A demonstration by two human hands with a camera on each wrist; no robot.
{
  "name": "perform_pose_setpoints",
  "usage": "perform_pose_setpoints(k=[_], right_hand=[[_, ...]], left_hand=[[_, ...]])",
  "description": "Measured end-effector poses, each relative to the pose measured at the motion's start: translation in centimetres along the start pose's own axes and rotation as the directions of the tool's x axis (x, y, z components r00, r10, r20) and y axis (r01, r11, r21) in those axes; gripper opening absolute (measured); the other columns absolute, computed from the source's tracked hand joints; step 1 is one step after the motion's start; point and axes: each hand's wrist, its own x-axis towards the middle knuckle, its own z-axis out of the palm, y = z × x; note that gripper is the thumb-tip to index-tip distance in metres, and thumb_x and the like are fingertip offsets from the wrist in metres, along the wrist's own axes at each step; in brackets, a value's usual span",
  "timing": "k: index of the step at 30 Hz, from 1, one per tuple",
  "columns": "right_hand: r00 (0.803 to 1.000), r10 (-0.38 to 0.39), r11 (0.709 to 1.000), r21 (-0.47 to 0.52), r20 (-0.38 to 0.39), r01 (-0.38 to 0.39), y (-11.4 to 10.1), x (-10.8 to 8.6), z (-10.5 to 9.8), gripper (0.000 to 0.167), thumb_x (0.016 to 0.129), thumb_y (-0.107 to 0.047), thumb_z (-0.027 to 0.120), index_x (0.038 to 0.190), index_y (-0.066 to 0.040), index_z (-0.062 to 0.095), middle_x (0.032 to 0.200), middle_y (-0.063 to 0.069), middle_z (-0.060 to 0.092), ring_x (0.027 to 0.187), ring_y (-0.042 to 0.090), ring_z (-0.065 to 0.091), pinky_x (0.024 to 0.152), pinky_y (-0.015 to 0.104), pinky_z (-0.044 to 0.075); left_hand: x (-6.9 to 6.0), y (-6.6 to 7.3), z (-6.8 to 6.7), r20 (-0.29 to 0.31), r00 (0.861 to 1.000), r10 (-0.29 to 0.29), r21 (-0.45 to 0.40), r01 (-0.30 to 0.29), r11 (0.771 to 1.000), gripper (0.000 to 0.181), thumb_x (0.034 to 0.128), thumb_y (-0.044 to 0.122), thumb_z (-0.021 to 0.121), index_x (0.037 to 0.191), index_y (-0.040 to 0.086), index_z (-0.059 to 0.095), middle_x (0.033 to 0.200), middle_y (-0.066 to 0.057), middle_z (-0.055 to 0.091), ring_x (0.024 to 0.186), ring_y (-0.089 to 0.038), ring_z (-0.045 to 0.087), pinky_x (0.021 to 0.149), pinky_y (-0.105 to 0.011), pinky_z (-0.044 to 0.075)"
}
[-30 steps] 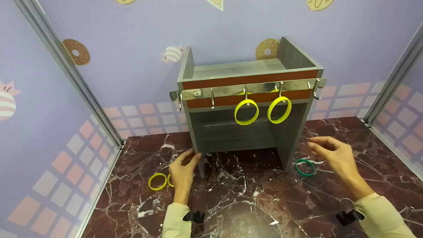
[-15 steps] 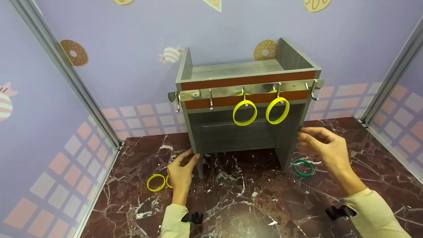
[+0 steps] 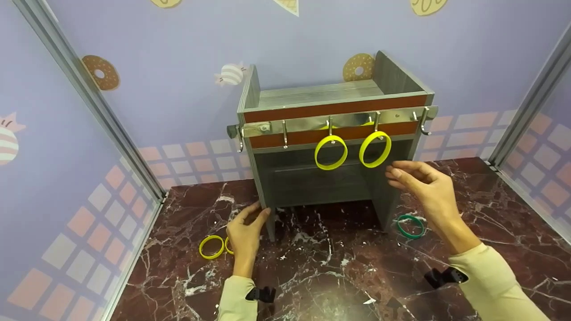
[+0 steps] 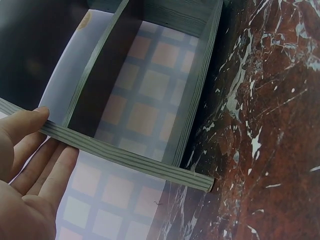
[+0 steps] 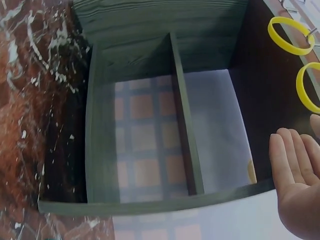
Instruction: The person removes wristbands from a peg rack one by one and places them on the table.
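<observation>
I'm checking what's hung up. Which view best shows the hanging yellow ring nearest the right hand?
The head view: the yellow ring shows nearly whole, on its hook, near the right hand. The right wrist view catches only part, cut by the edge; the left wrist view doesn't show it.

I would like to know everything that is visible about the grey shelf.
The shelf looks like grey wood-grain board: side panels rise above its top board, and its lower part is open in front. A reddish-brown strip crosses the front, with a shiny metal rail of hooks; two yellow rings hang there. It stands upright on the dark marbled table. The left hand holds one side panel's front edge, low down.
</observation>
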Motion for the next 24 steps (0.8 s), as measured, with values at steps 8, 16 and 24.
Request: perform_pose_setpoints(k=[8, 16, 24], right_hand=[[1.000, 0.004, 0.997, 0.074, 0.004, -0.005, -0.1, 0.5, 1.4, 0.034, 0.099, 0.000, 0.074, 0.127, 0.017, 0.065, 0.116, 0.026, 0.074, 0.105, 0.032, 0.076, 0.091, 0.042, 0.059], [0.999, 0.027, 0.986, 0.165, -0.027, -0.022, -0.6, 1.0, 2.7, 0.026, 0.098, 0.007, 0.071, 0.124, 0.014, 0.068, 0.111, 0.021, 0.076, 0.100, 0.031, 0.077, 0.089, 0.042, 0.060], [1.000, -0.004, 0.972, 0.234, -0.021, 0.009, -1.1, 1.3, 3.4, 0.025, 0.099, 0.010, 0.068, 0.123, 0.018, 0.066, 0.110, 0.025, 0.076, 0.096, 0.028, 0.077, 0.088, 0.042, 0.061]], left_hand=[[0.0, 0.0, 0.0, 0.000, 1.000, 0.006, -0.023, -0.006, 1.000, 0.023, 0.0866, 0.008, 0.090, 0.107, 0.002, 0.083, 0.095, -0.013, 0.080, 0.083, -0.018, 0.077, 0.067, -0.019, 0.057], [0.0, 0.1, 0.0, -0.003, 1.000, -0.002, -0.018, 0.002, 1.000, 0.023, 0.0857, 0.008, 0.091, 0.107, 0.003, 0.083, 0.095, -0.012, 0.080, 0.082, -0.019, 0.077, 0.066, -0.019, 0.057], [0.0, 0.2, 0.0, -0.006, 1.000, 0.003, -0.001, -0.003, 1.000, 0.023, 0.0855, 0.009, 0.091, 0.107, 0.004, 0.084, 0.094, -0.011, 0.080, 0.080, -0.017, 0.076, 0.065, -0.019, 0.056]])
